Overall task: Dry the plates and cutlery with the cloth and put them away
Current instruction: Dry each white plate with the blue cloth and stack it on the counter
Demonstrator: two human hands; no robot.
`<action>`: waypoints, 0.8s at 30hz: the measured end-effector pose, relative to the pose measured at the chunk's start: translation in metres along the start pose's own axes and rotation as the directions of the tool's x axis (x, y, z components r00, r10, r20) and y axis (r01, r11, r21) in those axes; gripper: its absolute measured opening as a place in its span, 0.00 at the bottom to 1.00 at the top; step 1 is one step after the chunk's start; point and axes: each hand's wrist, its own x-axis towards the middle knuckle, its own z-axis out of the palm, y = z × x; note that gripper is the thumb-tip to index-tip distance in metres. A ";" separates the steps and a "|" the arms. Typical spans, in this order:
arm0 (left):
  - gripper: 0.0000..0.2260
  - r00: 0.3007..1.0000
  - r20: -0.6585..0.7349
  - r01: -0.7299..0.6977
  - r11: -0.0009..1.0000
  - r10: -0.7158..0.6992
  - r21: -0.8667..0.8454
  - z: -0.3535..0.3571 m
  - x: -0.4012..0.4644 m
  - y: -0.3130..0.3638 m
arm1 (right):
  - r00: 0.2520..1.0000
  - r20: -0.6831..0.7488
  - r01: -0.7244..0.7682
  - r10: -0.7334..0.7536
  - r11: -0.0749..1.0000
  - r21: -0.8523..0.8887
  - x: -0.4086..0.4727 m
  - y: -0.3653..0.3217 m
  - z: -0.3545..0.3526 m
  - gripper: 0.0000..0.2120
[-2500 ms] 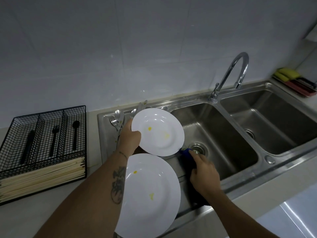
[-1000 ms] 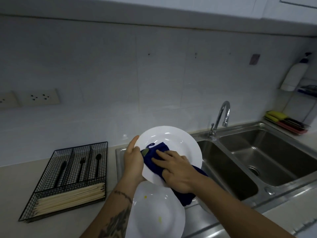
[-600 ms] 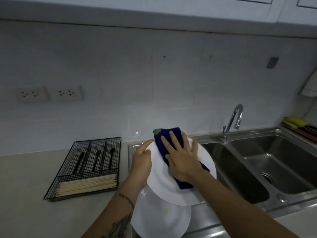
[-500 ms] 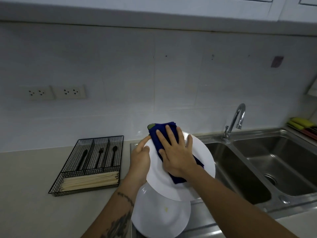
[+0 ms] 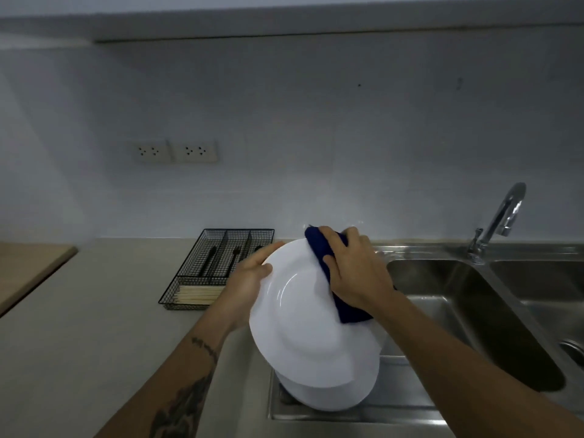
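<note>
Left grip [image 5: 249, 281] clamped on plate [image 5: 303, 317] rim; right grip [image 5: 357, 273] curled round cloth [image 5: 322, 251].

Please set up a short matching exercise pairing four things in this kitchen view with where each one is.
Things:
1. blue cloth
2. wire cutlery tray
3. faucet
4. second plate

Places:
a. at the back of the sink
b. on the counter, left of the sink
c. under the right hand, on the held plate
d. below the held plate, on the drainboard

Pairs: 1-c, 2-b, 3-a, 4-d
</note>
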 end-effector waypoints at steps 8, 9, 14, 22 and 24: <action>0.23 0.968 -0.175 -0.186 0.982 0.181 -0.012 -0.029 -0.007 0.009 | 0.995 0.012 0.097 -0.096 0.984 -0.149 0.023 -0.076 0.012 0.30; 0.23 0.962 -0.209 -0.185 0.982 0.174 -0.032 -0.038 -0.007 0.011 | 0.994 0.028 0.108 -0.105 0.982 -0.156 0.023 -0.084 0.017 0.30; 0.22 0.955 -0.235 -0.193 0.981 0.180 -0.034 -0.088 -0.009 0.010 | 0.987 0.008 -0.152 0.158 0.958 -0.244 0.013 -0.100 0.039 0.32; 0.21 0.971 -0.204 -0.149 0.982 0.123 -0.117 -0.111 0.010 0.010 | 0.994 0.076 -0.082 0.084 0.996 -0.030 0.024 -0.176 0.054 0.34; 0.21 0.966 -0.234 -0.159 0.965 0.109 -0.207 -0.121 0.017 0.015 | 0.978 0.184 0.074 -0.094 0.991 0.114 0.017 -0.193 0.048 0.30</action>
